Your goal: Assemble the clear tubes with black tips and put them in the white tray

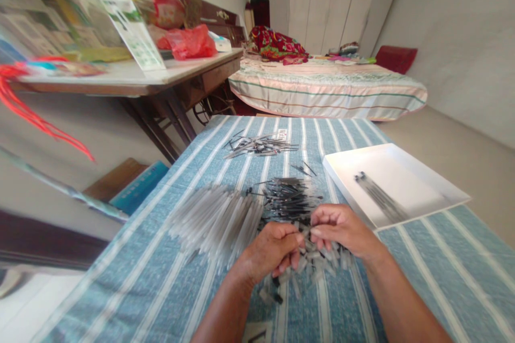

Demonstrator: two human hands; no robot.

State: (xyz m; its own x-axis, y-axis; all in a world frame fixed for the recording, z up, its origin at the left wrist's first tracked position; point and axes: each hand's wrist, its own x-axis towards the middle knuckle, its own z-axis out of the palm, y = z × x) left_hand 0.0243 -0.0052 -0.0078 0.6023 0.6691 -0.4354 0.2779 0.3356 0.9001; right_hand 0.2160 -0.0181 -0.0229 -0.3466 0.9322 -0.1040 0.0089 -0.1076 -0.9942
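My left hand [271, 249] is closed in a pinch, its fingertips close to those of my right hand [341, 229]. Thumb and fingers of the right are pressed together too. Whatever sits between the fingertips is too small and blurred to name. Beneath both hands spreads a pile of short translucent caps [317, 262]. Left of them lies a bundle of long translucent pen barrels [219, 220]. Thin black pen refills [287, 195] are heaped just beyond my hands. A few pens with dark ends [378, 195] lie in a white shallow box [418, 171] on the right.
A striped blue cloth [153, 289] covers the table. Toward its far end lies a scattered pile of thin dark and grey pieces [261, 146]. At the left stands a cluttered desk [181, 72] with a red plastic bag [191, 43]. A bed [330, 86] is beyond.
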